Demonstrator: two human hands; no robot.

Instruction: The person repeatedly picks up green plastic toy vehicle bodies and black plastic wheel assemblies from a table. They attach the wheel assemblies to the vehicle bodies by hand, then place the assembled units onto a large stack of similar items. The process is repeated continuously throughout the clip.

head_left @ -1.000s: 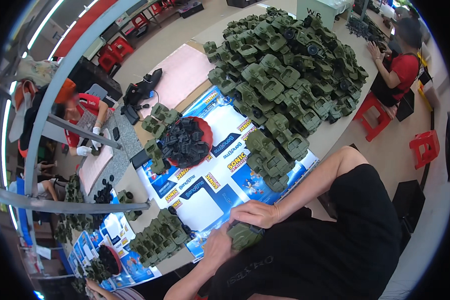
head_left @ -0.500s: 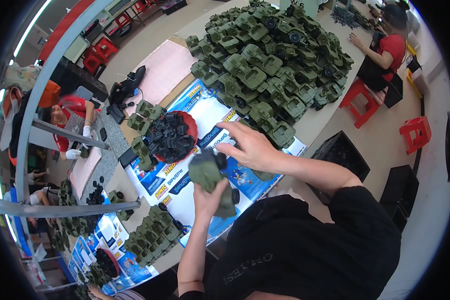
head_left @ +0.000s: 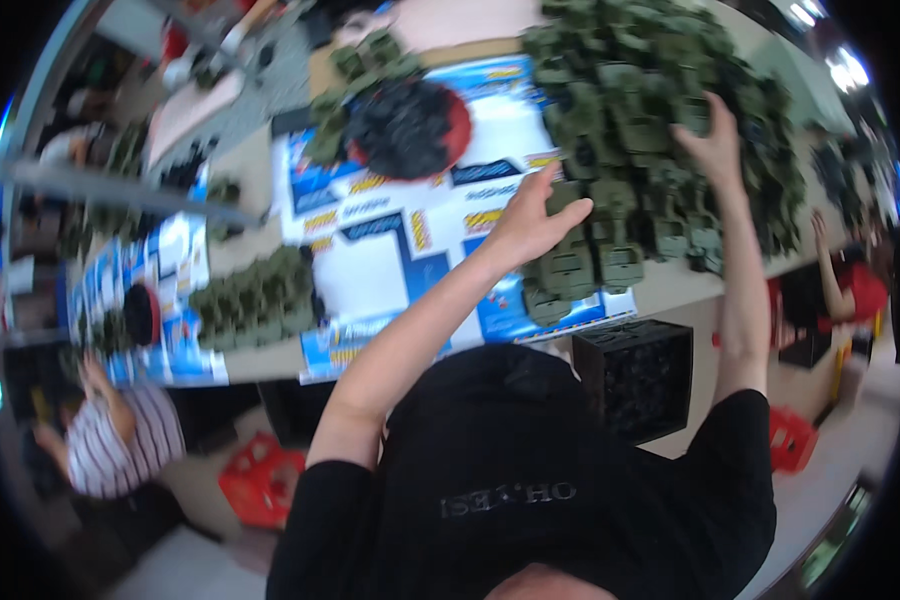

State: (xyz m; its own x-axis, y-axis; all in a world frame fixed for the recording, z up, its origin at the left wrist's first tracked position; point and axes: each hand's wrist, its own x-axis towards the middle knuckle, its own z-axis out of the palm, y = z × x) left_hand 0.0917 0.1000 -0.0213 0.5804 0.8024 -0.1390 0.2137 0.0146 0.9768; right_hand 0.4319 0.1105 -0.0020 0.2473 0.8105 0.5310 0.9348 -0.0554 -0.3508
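Observation:
A big heap of olive-green toy vehicles (head_left: 620, 120) covers the right side of the table. My right hand (head_left: 715, 150) reaches over it, thumb and fingers spread at one of the vehicles; the blur hides whether they touch it. At the heap's left edge is my left hand (head_left: 535, 222), its thumb and forefinger apart and nothing seen in it. Just beyond its thumb stand a few green vehicles (head_left: 570, 265) at the front of the heap. A red bowl (head_left: 458, 122) full of black plastic parts (head_left: 400, 125) sits to the far left of that hand.
Printed blue-and-white sheets (head_left: 370, 280) cover the table in front of me. A row of green vehicles (head_left: 255, 300) stands at the left. Below the table edge is a black crate (head_left: 635, 380). Co-workers sit at left and right, with a red stool (head_left: 265, 480) near the left one.
The green toy vehicle has left my left hand, which has moved right to the heap. My right hand has gone out over the heap. The view has turned.

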